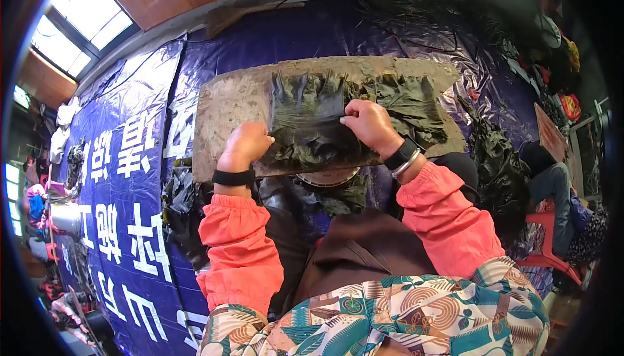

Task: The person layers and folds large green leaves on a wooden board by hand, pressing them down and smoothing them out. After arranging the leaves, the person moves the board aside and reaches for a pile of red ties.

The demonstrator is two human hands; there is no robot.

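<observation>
A dark green, wet-looking sheet of leafy seaweed, like kelp (307, 110), lies spread on a worn wooden board (224, 106) in front of me. Its far edge is ruffled, and its near part is folded and bunched. My left hand (246, 144) is closed in a pinch at the sheet's left edge. Over its right side, my right hand (372, 124) is also closed, thumb and forefinger pinching the kelp. A second crumpled piece of kelp (416, 106) lies on the board to the right.
Blue plastic sheeting (260, 41) with white characters covers the floor. Kelp heaps (497, 167) lie to the right, beside a seated person's leg (551, 190) and a red plastic stool (549, 242). A round object (328, 178) shows under the board's near edge. A metal bucket (65, 218) stands at left.
</observation>
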